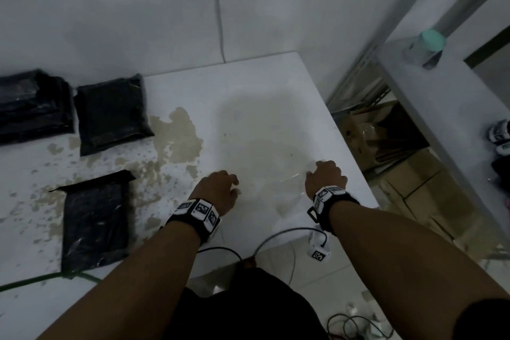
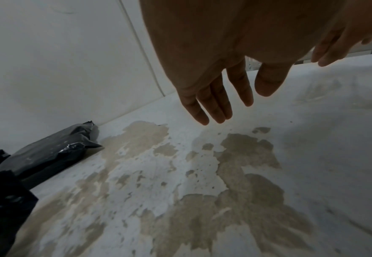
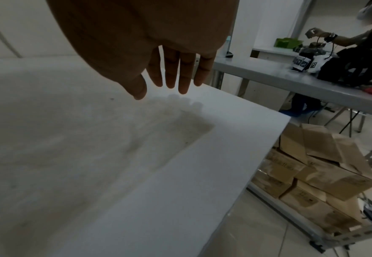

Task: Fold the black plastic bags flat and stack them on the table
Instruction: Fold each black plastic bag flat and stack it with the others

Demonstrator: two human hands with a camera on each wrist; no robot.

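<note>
Three black plastic bags lie on the left of the white, stained table (image 1: pixel 265 85). A thick folded stack (image 1: pixel 33 107) sits far left against the wall, with a flat folded bag (image 1: pixel 113 113) beside it. A third flat bag (image 1: pixel 95 218) lies near the front edge. My left hand (image 1: pixel 220 183) hovers over the table's middle with straight fingers (image 2: pixel 215 107), holding nothing. My right hand (image 1: pixel 327 174) hovers near the right edge, its fingers (image 3: pixel 171 78) straight and empty. In the left wrist view, black bags (image 2: pixel 48 156) show at the lower left, apart from the hand.
The table's right edge (image 3: pixel 257 153) drops off to a metal shelf with cardboard boxes (image 3: pixel 325 173). A teal-capped bottle (image 1: pixel 426 45) stands on a grey table at right, where another person (image 3: pixel 356 45) works. Cables (image 1: pixel 356 323) lie on the floor.
</note>
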